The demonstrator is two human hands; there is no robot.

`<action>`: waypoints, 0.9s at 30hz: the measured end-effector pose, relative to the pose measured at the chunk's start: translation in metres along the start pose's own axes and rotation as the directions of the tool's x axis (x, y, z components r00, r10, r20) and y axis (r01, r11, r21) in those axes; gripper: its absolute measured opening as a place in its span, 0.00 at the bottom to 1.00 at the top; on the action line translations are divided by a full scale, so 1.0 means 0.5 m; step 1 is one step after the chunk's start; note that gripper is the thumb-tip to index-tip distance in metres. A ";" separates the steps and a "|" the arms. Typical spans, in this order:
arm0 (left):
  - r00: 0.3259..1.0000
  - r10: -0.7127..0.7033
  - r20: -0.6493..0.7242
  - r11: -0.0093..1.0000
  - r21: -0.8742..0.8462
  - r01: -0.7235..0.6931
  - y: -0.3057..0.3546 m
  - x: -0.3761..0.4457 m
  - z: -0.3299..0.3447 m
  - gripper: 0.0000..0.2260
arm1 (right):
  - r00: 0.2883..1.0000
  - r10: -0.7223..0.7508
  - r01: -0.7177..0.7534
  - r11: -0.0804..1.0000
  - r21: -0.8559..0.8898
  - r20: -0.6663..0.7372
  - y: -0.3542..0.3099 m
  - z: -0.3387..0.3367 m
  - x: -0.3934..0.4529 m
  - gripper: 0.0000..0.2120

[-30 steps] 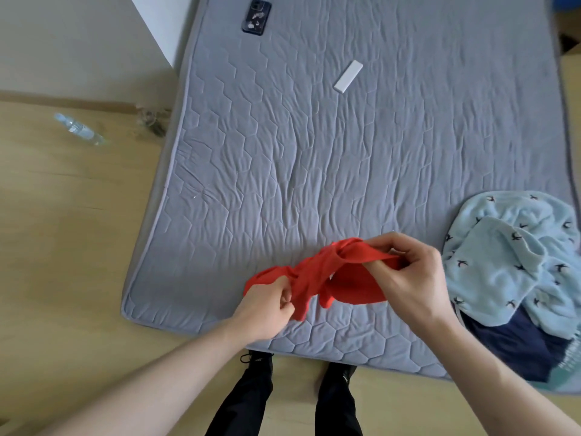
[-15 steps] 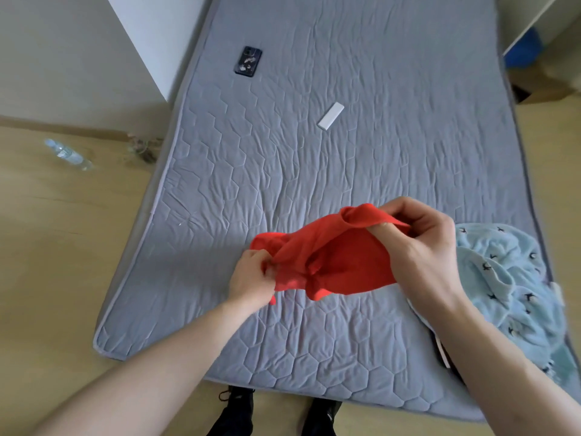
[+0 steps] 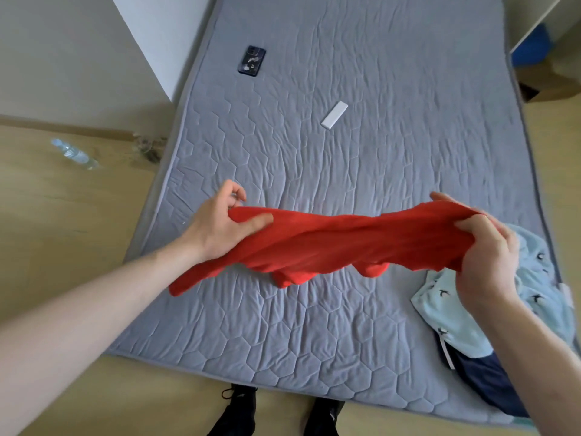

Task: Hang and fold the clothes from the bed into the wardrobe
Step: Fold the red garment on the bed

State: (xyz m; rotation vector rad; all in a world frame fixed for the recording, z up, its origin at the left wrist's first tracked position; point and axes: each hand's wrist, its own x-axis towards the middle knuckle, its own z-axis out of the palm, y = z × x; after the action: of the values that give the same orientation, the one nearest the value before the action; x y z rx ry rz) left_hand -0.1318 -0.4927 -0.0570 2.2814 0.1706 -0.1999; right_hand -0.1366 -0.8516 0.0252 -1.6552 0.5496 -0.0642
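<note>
A red garment [image 3: 330,243] is stretched wide between my two hands above the grey quilted bed [image 3: 361,152]. My left hand [image 3: 220,225] grips its left end, thumb pressed on top of the cloth. At the other end my right hand [image 3: 487,256] grips the fabric with curled fingers. Loose folds of the garment hang down and touch the bed. A light blue garment with small bird prints [image 3: 540,297] lies bunched at the bed's right edge, over a dark navy garment [image 3: 490,385].
A dark phone [image 3: 251,60] and a small white rectangular object [image 3: 334,114] lie further up the bed. A clear plastic bottle [image 3: 74,153] lies on the wooden floor at the left. White furniture [image 3: 528,23] stands at the far right. My shoes show at the bed's near edge.
My hands have moved apart and upward, pulling the bunched red garment out into a long stretched band. The view has shifted slightly up the bed.
</note>
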 end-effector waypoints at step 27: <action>0.893 0.077 0.443 0.987 0.095 -0.132 0.212 -0.198 -0.149 0.09 | 0.880 -0.474 0.411 0.734 -0.541 0.025 -0.323 -0.024 -0.067 0.15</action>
State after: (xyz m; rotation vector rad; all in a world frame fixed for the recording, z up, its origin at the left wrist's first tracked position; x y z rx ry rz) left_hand -0.2019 -0.5114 0.0889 2.2935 -0.2060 -0.6774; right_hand -0.1197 -0.8405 0.1896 -2.3245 0.2453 -0.3936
